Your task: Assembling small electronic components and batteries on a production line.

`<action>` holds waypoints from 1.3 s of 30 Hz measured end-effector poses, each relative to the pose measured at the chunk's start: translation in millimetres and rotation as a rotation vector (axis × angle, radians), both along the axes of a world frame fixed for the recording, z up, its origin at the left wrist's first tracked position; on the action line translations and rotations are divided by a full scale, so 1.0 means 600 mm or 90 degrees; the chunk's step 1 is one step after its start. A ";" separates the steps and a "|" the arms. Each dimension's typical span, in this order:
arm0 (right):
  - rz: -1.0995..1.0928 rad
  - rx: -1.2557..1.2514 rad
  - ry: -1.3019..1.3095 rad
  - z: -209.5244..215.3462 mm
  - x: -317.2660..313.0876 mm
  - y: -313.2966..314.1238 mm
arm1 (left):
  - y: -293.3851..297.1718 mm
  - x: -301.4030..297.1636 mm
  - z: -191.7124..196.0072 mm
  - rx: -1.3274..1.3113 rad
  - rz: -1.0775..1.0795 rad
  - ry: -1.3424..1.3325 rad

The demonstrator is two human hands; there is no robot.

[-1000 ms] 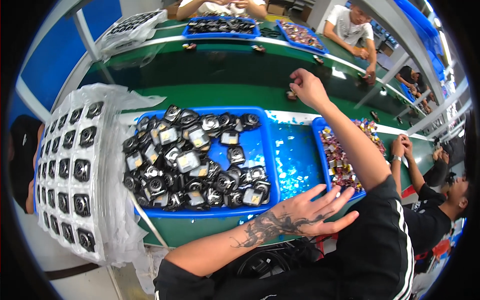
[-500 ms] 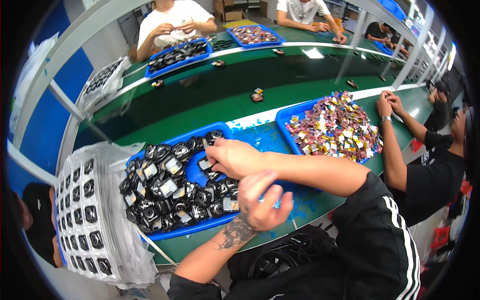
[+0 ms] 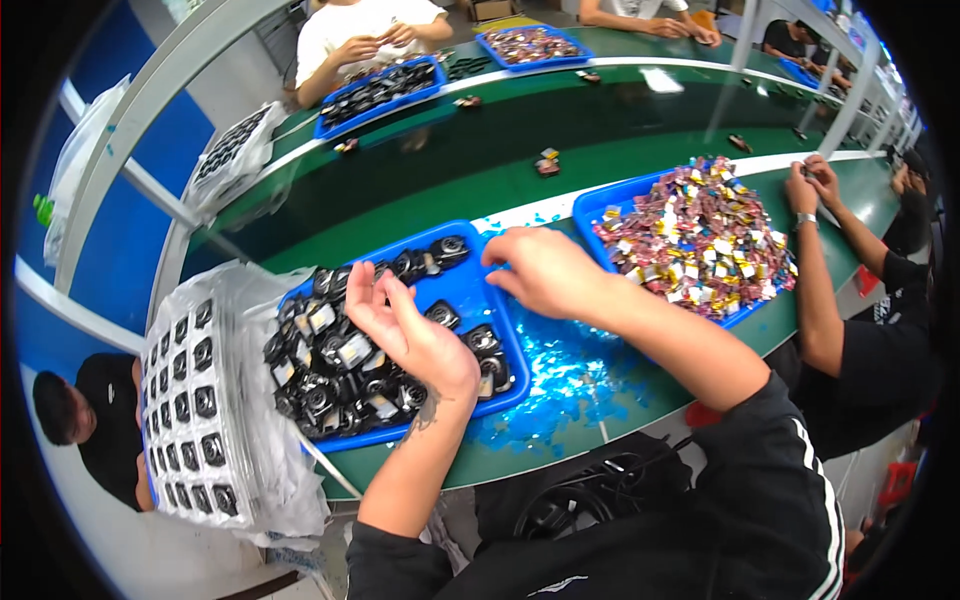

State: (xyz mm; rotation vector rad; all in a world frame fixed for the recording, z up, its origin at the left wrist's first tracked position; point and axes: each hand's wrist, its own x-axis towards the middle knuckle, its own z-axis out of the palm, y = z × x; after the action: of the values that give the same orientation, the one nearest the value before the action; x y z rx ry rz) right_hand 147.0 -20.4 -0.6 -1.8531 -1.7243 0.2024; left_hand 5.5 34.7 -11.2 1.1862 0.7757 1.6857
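Observation:
My left hand [image 3: 415, 340] is above a blue tray [image 3: 440, 288] full of small black camera-like modules [image 3: 320, 395], some with pale rectangular faces. Its fingers point up and apart, and I see nothing held. By the tray's right rim hovers my right hand [image 3: 548, 272], fingers loosely bent, with a gap between thumb and forefinger and nothing visible in it. Several modules lie in the tray's right part, around bare blue bottom. Bits of shiny blue film [image 3: 560, 385] are scattered on the green table beneath and beside my right forearm.
A second blue tray [image 3: 590, 212] heaped with small pinkish-brown parts stands to the right. Stacked clear trays of round black parts [image 3: 195, 400] stand left. Beyond runs a dark green belt [image 3: 450, 150] with scattered parts. Metal posts [image 3: 160, 190] and co-workers surround the bench.
My right hand has left the tray's modules and moved right, past its rim. My left hand has risen leftward over the module pile. The whole view has shifted slightly.

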 end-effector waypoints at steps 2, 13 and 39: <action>0.025 -0.026 -0.018 0.003 -0.004 0.004 | 0.012 -0.005 0.002 -0.021 0.020 -0.010; -0.022 -0.183 -0.166 0.038 0.092 -0.025 | 0.029 -0.002 -0.028 0.009 -0.049 0.025; -0.394 0.025 -0.072 0.009 0.160 -0.314 | -0.013 -0.002 0.006 -0.259 -0.669 0.140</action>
State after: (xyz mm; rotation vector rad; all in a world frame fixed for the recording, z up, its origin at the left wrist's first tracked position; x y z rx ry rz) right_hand 242.9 -208.8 4.7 -2.2984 -1.1318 -0.1850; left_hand 4.4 26.6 -7.6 1.1738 0.4399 0.5136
